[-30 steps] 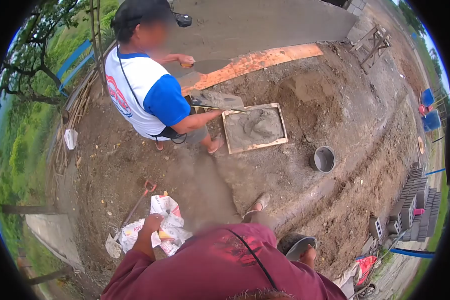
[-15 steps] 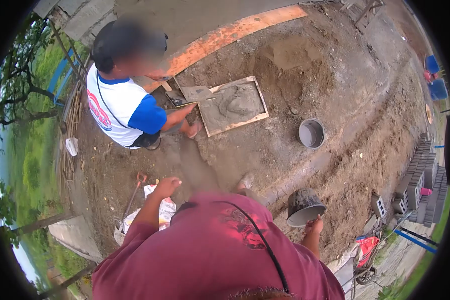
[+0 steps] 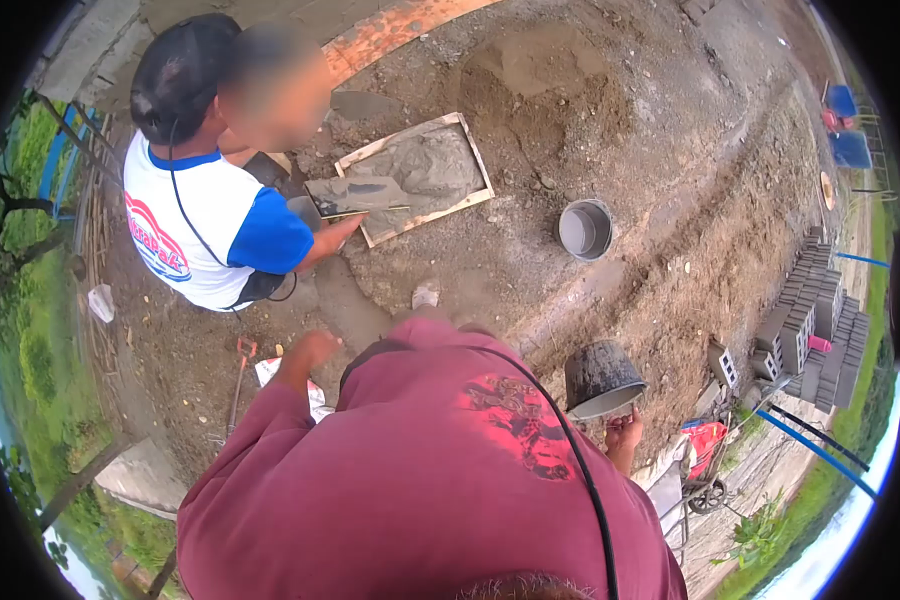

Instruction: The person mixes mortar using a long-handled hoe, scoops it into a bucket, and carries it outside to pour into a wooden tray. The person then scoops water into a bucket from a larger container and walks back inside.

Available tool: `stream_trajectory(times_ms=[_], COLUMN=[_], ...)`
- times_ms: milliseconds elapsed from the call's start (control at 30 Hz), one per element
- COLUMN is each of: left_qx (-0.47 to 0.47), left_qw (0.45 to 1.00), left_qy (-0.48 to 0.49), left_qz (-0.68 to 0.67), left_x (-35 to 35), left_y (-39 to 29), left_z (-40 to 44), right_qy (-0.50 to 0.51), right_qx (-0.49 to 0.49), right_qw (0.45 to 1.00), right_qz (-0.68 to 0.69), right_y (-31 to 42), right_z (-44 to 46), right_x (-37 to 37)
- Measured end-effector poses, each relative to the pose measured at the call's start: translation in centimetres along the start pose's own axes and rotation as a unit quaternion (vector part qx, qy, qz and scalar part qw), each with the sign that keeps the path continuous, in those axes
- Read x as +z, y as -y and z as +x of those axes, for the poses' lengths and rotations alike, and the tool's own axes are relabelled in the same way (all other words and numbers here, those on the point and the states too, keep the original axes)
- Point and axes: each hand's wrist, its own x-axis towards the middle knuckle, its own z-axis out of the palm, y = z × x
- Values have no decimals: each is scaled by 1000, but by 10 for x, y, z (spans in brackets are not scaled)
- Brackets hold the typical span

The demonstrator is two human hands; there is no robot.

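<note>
My right hand [image 3: 625, 430] is closed on the rim of a dark bucket [image 3: 602, 375]. The bucket is tipped, its opening turned toward me, with grey residue inside. Out to the left, my left hand [image 3: 315, 350] hangs with loosely bent fingers and nothing visible in it, above a white sack [image 3: 317, 398] partly covered by my arm. In front of me a co-worker [image 3: 195, 200] crouches, one hand [image 3: 350, 225] holding a flat board [image 3: 358, 194] with mortar at the edge of a wooden mixing tray [image 3: 428, 228]. Grey wet mortar [image 3: 425, 165] lies in the tray.
A second bucket [image 3: 584, 230] stands on the dirt right of the tray. Behind it rises a sand heap [image 3: 540, 60]. A shovel [image 3: 240, 375] lies at left. Stacked concrete blocks [image 3: 805, 325] and a red wheelbarrow [image 3: 705, 445] are at right. An orange plank [image 3: 400, 38] borders the far side.
My body has leaned forward and the view has shifted. The tipped bucket stays in my right hand. The co-worker's board has moved over the tray's near corner.
</note>
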Motion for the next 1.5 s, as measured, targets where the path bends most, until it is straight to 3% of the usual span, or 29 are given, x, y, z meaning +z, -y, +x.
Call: stream_trajectory(times_ms=[200,300,433,600,767,967,1067,1233,1300,1400,1500], left_qx=[14,52,12,-14,-32,26,53,-16,-49,-133,-162], left_qw=[984,985,990,994,990,978,974,988,981,975,974], left_qy=[6,-48,-28,-83,-123,-153,-134,-113,-160,-127,-100], left_qz=[-178,-155,-138,-64,-62,-143,-174,-100,-94,-127,-121], left_x=[-97,-126,-168,-199,-192,-151,-121,-99,-64,-33,-34], left_y=[-116,-143,-166,-191,-254,-331,-338,-335,-308,-278,-294], left_z=[22,46,70,74,60,51,48,11,12,18,3], right_qy=[-83,-95,-151,-135,-17,71,127,121,137,149,166], right_qx=[74,115,125,138,127,102,107,-13,-38,-27,25], right_qw=[994,989,980,980,962,990,985,992,990,988,982], right_qz=[-9,25,7,-39,-241,-68,-39,-21,-19,-39,-87], right_y=[-34,-54,-58,-49,-34,112,161,199,208,222,222], right_z=[-16,-25,-31,27,197,181,224,238,242,244,254], right_x=[-65,-76,-74,-92,-128,54,88,145,148,155,163])
